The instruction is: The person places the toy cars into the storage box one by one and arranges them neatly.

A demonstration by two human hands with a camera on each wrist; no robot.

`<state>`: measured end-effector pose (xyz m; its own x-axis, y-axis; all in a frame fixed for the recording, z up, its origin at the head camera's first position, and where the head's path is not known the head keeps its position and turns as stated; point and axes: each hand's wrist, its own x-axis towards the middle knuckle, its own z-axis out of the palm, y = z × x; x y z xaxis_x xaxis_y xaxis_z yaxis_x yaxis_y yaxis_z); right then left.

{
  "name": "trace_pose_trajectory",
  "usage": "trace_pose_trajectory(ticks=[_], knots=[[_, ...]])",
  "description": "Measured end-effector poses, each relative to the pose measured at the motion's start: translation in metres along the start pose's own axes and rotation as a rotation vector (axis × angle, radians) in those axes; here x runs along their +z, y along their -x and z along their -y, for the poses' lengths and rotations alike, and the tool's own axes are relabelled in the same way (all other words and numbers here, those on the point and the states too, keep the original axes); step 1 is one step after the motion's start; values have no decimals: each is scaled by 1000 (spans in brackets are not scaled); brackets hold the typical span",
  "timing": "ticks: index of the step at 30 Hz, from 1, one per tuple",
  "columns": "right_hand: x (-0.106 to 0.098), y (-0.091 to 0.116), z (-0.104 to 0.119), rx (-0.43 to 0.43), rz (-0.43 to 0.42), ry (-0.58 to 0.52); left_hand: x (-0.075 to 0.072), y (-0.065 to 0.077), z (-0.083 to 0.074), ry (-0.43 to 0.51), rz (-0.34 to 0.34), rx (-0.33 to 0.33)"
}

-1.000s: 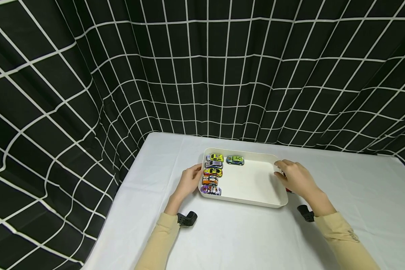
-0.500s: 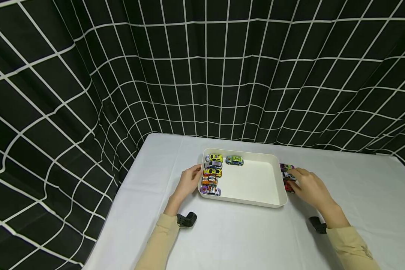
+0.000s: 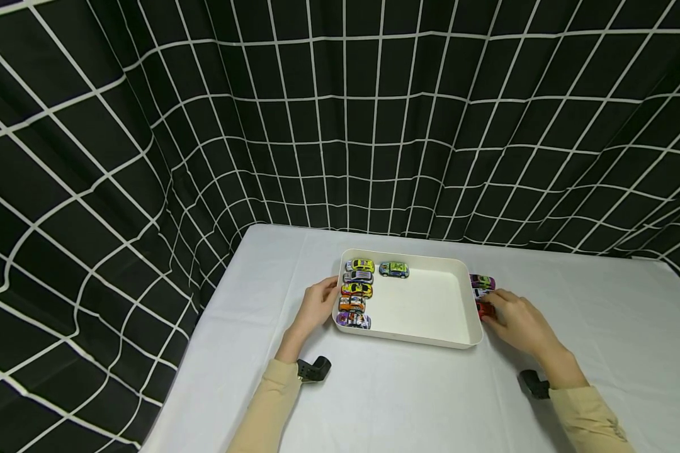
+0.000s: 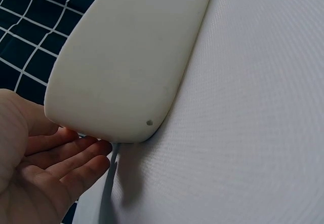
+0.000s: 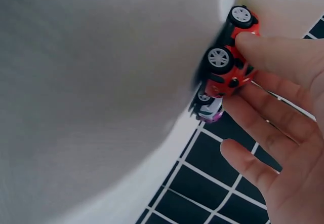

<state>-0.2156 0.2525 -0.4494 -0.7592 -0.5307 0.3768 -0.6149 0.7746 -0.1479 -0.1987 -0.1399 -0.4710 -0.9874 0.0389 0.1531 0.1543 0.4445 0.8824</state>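
Observation:
In the head view, my right hand (image 3: 518, 322) is at the tray's right side, its thumb and fingers pinching a red toy car (image 3: 485, 309). The right wrist view shows the thumb on the near side of this car (image 5: 223, 79) and fingers on its far side. Beyond it are a partly covered white toy car (image 3: 479, 293) and a purple-and-green one (image 3: 481, 281). My left hand (image 3: 316, 306) rests against the left end of the white tray (image 3: 422, 308). In the left wrist view, its loosely extended fingers (image 4: 83, 171) touch the tray's outer wall (image 4: 126, 62).
Inside the tray, several toy cars form a column along the left wall, including a yellow-and-red one (image 3: 357, 289). A green-and-blue car (image 3: 394, 269) sits right of the column's top. A white cloth (image 3: 408, 396) covers the table, and a black gridded curtain (image 3: 374, 113) hangs behind.
My right hand has moved from the tray's right rim outward to the cars beside it, then slightly down onto the red toy car. The left hand and the tray have stayed put.

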Motion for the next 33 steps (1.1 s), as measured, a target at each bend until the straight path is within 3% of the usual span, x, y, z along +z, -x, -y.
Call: trace_pose_trajectory(ticks=[11, 23, 33], knots=[[3, 2, -1, 31, 42, -3, -1, 1, -2, 2, -4, 8], [6, 1, -4, -37, -4, 2, -1, 0, 0, 3, -2, 23], [4, 0, -4, -53, 8, 5, 0, 0, 0, 1, -4, 13]])
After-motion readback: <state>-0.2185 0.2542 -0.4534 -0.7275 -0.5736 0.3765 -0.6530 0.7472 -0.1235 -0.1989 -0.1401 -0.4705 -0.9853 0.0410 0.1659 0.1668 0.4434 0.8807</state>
